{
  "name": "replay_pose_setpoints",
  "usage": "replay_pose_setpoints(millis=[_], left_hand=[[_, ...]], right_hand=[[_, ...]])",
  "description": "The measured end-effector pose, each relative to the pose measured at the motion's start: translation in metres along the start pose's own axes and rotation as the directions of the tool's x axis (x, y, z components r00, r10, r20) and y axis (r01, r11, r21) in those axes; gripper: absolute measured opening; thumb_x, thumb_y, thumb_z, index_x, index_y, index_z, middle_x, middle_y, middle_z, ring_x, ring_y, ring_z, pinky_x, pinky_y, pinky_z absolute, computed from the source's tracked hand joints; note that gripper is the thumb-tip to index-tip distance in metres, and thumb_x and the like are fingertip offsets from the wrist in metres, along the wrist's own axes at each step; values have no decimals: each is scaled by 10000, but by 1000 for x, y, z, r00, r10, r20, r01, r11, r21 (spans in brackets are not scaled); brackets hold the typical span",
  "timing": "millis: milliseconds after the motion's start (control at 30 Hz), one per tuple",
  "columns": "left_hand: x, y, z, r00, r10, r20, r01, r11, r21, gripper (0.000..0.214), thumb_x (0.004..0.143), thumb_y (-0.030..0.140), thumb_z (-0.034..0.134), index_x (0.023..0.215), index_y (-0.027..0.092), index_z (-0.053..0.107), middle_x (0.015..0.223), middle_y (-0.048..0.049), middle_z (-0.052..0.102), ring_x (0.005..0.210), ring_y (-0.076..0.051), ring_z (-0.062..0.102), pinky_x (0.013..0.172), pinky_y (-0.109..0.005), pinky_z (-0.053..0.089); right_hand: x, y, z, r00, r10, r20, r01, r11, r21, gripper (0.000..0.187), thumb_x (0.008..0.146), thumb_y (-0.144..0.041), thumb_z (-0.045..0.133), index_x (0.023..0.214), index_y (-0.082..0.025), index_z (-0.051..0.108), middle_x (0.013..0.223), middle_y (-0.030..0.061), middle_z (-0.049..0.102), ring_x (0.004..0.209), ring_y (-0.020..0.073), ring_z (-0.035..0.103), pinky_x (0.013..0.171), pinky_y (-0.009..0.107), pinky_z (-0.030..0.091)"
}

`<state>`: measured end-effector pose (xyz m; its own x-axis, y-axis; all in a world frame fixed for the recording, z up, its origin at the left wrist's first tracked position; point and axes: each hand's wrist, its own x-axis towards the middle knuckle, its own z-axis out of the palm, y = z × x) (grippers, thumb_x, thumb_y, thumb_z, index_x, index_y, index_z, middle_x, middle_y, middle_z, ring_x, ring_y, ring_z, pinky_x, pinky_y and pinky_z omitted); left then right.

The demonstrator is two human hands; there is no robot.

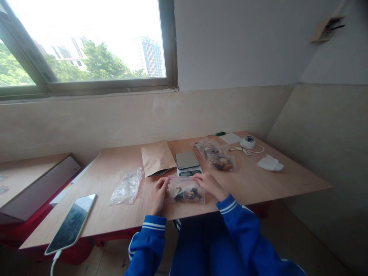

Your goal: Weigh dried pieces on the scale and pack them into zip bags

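A filled bag [186, 193] is in front of the scale [187, 160], fingers of left hand [159, 193] and right hand [209, 185] clamped on its top edge (closing perhaps remains); packed bags [222, 163] right of the scale appear finished.

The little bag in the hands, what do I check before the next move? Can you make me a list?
1. Left hand on the little bag: ok, at its top left corner.
2. Right hand on it too: ok, near the top right corner.
3. Dark and pale pieces inside: ok, seen through the plastic.
4. Top sealed all along: cannot tell.
5. Number on the scale: cannot tell, too small.
6. Phone away from the bag: ok.
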<state>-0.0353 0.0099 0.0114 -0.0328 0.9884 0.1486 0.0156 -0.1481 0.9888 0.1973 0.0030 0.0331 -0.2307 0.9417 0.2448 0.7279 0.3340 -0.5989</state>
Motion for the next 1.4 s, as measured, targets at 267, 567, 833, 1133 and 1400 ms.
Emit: replay_pose_setpoints(millis=[267, 567, 833, 1133, 1400], left_hand=[[1, -4, 0, 999, -28, -41, 26, 999, -37, 385, 719, 558, 614, 851, 198, 651, 677, 28, 535, 566, -99, 436, 557, -227, 354], [2, -7, -1, 998, -30, -60, 29, 999, -14, 389, 679, 538, 645, 858, 193, 631, 742, 8, 560, 589, -112, 451, 568, -239, 374], [4, -12, 0, 998, -21, -51, 21, 1000, -3, 371, 695, 527, 634, 861, 196, 621, 707, 16, 535, 569, -110, 452, 544, -237, 376], [2, -14, -1, 999, -21, -24, 22, 999, 36, 337, 725, 498, 619, 875, 195, 608, 725, 15, 538, 585, -114, 469, 562, -241, 391], [4, -12, 1, 998, -45, -43, 46, 998, 37, 341, 713, 505, 621, 862, 198, 608, 751, 7, 549, 590, -115, 469, 561, -243, 392]], right_hand=[[-7, 20, -15, 998, 69, -9, -65, 967, 245, 215, 820, -378, 575, 771, -193, 672, 705, 7, 686, 651, 157, 620, 633, 242, 443], [-13, 61, -68, 981, 130, -144, -118, 989, 90, 250, 823, -398, 524, 766, -209, 678, 784, 33, 714, 735, 205, 642, 646, 283, 461], [34, 104, -122, 819, -54, -571, -269, 843, -465, 302, 854, -315, 509, 1076, -148, 628, 1069, 153, 650, 994, 315, 555, 819, 417, 396], [14, 119, -18, 876, -79, -476, -179, 863, -473, 352, 912, -230, 350, 1147, -155, 601, 1225, 122, 600, 1117, 261, 508, 977, 427, 336], [15, 125, -13, 854, -82, -514, -196, 864, -464, 371, 918, -231, 332, 1126, -165, 633, 1203, 114, 626, 1136, 250, 510, 1014, 441, 319]])
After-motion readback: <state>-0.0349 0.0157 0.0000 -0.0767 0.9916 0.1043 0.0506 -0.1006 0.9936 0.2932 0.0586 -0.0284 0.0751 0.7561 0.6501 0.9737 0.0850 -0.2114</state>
